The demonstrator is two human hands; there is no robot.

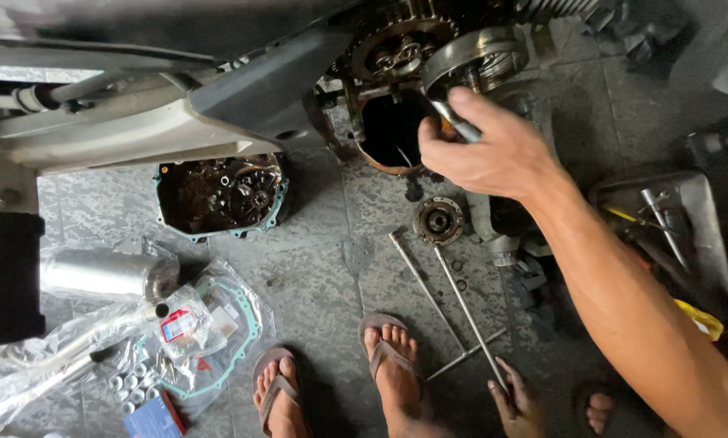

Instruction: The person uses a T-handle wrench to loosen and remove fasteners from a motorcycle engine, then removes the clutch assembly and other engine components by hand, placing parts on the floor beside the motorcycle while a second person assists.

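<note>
The right hand closes its grip on a thin metal tool at twelve o'clock, by the open engine; it looks stiff, oily and slippery, best held mid-shaft.

Your right hand grips a shiny bare-metal tool against the clutch drum, dull grey metal with worn bright edges. The sprocket looks oily, dark steel. The engine cover at centre left is greasy metal with a teal gasket rim. The floor is rough, mottled grey stone. Long rods are smooth matt steel. Lower left, clear glossy plastic bags sit by a polished chrome cylinder. The footpeg is ribbed black rubber.
</note>
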